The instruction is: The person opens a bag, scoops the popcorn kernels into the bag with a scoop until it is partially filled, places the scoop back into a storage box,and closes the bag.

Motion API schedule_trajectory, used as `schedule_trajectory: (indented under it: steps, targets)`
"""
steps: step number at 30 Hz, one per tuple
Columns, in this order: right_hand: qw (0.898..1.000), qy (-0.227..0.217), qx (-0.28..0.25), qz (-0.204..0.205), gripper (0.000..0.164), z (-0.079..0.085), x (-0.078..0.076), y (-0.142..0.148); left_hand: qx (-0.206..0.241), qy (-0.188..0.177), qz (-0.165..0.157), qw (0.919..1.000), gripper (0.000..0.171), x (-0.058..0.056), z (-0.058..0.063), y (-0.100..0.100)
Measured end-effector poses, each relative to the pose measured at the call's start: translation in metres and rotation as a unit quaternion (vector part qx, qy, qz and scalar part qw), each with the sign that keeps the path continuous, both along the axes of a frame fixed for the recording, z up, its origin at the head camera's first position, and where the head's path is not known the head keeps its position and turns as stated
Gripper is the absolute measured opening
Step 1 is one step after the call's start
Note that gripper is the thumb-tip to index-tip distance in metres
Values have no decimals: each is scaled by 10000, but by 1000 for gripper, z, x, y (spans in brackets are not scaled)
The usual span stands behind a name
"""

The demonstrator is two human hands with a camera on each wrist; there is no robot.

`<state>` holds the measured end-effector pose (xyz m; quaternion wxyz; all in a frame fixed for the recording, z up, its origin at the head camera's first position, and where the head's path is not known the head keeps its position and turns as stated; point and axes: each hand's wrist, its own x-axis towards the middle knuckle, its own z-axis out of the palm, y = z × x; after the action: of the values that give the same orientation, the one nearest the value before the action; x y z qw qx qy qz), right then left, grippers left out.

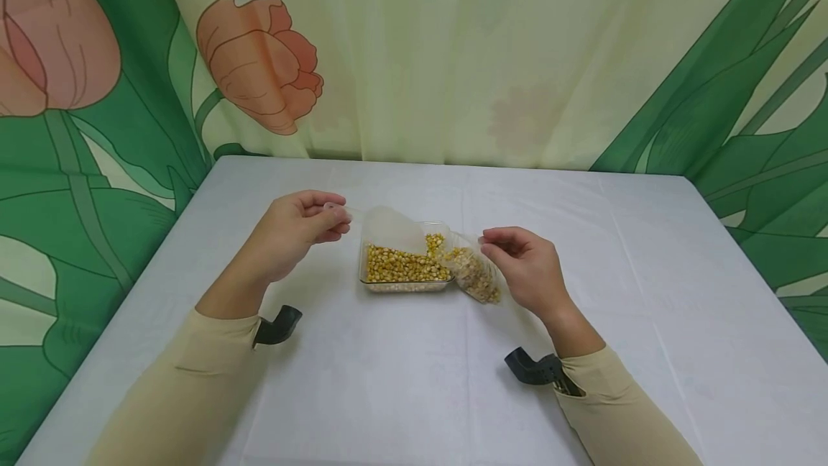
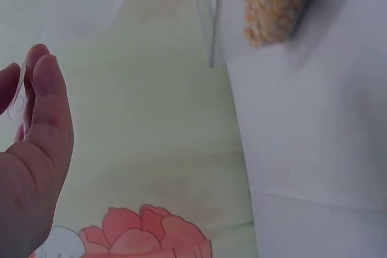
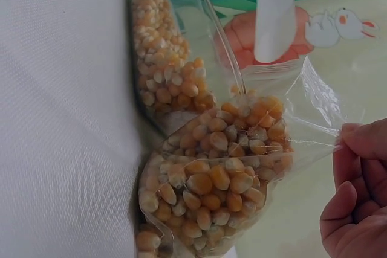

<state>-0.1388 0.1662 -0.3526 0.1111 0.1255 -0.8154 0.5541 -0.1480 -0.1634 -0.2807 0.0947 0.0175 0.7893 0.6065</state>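
My left hand (image 1: 291, 232) pinches the end of the handle of a translucent white scoop (image 1: 392, 230). The scoop's broad part is over a clear rectangular container (image 1: 364, 280) of yellow corn kernels (image 1: 404, 265); whether it holds kernels, I cannot tell. Up against the container's right side leans a clear plastic bag (image 3: 199, 194), tilted and partly filled with corn kernels. Between thumb and fingertip, my right hand (image 1: 527, 265) pinches the bag's upper edge, seen close up in the right wrist view. In the left wrist view the scoop's handle shows between my fingers (image 2: 51, 83).
A white cloth covers the table (image 1: 388, 372) on which the container and bag stand. Behind it hangs a curtain (image 1: 440, 56) printed with flowers and leaves. Black wrist mounts (image 1: 278, 325) stick out from both sleeves, above the cloth.
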Motion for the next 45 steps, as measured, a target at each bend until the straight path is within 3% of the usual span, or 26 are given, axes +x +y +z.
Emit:
schedule_trajectory:
  steps: [8,18,37,45]
  targets:
    - [10000,8,6,-11,15,0,0,0,-508,2,72,9987,32,-6,-6,-9]
    - [10000,6,-13,-13,14,0,1,0,-1275,129,243,9915,30,-9,-15,-4]
    - [10000,4,-11,-25,15,-1,1,1,-889,-178,145,9958,28,-15,-49,9]
    - [10000,32,-32,-5,15,-1,0,1,-1190,-338,-231,9921,28,-16,-58,9]
